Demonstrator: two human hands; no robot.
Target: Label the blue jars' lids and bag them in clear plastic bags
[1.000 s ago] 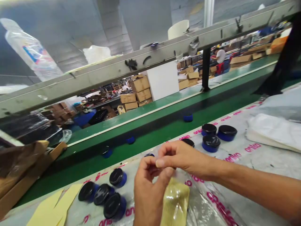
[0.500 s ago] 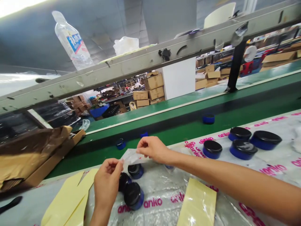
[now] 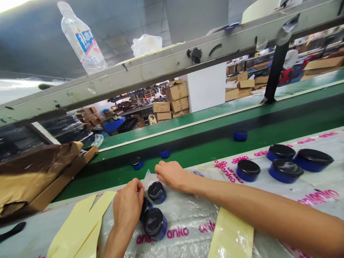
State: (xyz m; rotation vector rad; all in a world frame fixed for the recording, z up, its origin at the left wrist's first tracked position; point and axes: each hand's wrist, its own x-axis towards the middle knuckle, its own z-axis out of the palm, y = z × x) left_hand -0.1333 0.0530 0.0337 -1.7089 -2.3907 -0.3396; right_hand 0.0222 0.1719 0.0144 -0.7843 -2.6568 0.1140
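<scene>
From my head view, the nearest things are the yellow sheets [image 3: 77, 225] at lower left and a yellow piece [image 3: 232, 234] under clear plastic, partly beneath the right forearm. Both lie on a pale plastic covering [image 3: 188, 215] printed with pink "anko" lettering. A dark handle-like object [image 3: 12, 231] sits at the left edge.

The left hand [image 3: 139, 186] has its fingertips together, clamped on a crinkled clear film [image 3: 148, 178], beside three black-lidded blue containers [image 3: 155, 224]. The right hand [image 3: 158, 172] reaches across to the other side of that film with its fingers curled; its own back hides the tips, so I cannot tell whether they grip. The film lies between the two hands, just behind the closest upright container, near the covering's far edge.

To my right, four more containers [image 3: 248, 170] stand grouped on the covering. Beyond it runs a green belt [image 3: 199, 150] carrying three blue items [image 3: 240, 135], well apart from one another except for two nearer together. An open cardboard box [image 3: 67, 179] rests at its left.

Above, a tilted grey rail [image 3: 150, 70] crosses my view, with a labelled clear bottle [image 3: 83, 43] along its top. Farther off are stacked cartons [image 3: 178, 95] and a white panel [image 3: 206, 87].
</scene>
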